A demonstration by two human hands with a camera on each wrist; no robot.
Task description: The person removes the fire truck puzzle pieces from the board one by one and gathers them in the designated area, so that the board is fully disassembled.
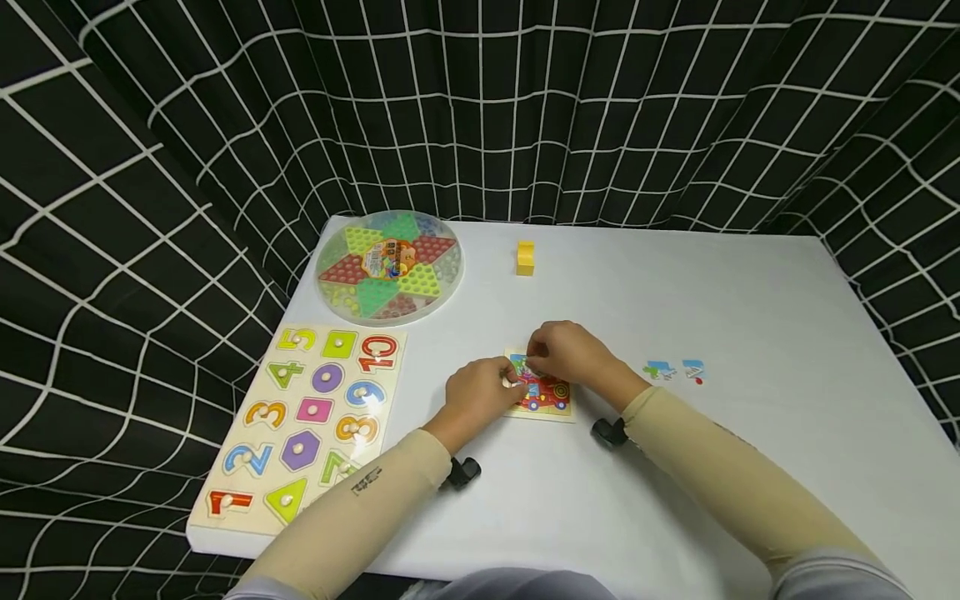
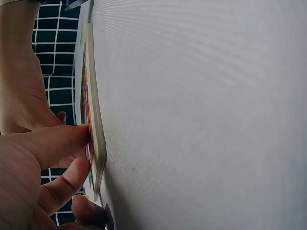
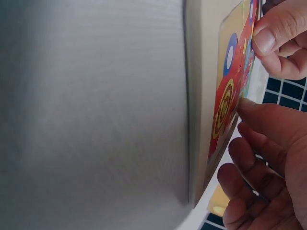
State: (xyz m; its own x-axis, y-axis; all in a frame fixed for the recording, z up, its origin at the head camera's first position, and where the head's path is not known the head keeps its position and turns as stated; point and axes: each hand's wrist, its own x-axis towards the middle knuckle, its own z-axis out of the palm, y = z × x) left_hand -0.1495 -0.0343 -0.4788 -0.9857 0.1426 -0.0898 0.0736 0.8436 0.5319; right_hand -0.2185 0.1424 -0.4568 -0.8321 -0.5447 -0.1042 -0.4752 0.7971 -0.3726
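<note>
A small jigsaw puzzle (image 1: 537, 410) in a pale wooden tray, with a red vehicle picture, lies on the table between both hands. My left hand (image 1: 480, 392) is at its left side, the thumb (image 2: 72, 136) on the picture and the other fingers loosely bent. My right hand (image 1: 573, 354) comes over the upper right part. Its thumb (image 3: 259, 112) touches the picture surface, and the index finger is bent just behind. I cannot tell whether a piece is pinched there. Two loose puzzle pieces (image 1: 660, 370) (image 1: 693, 370) lie to the right.
A number-and-shape peg board (image 1: 315, 387) lies at the left. Behind it is a round, clear-covered board game (image 1: 390, 267). A yellow block (image 1: 525, 258) stands toward the back of the white table (image 1: 675, 283). Black, white-gridded cloth (image 1: 480, 117) surrounds the table.
</note>
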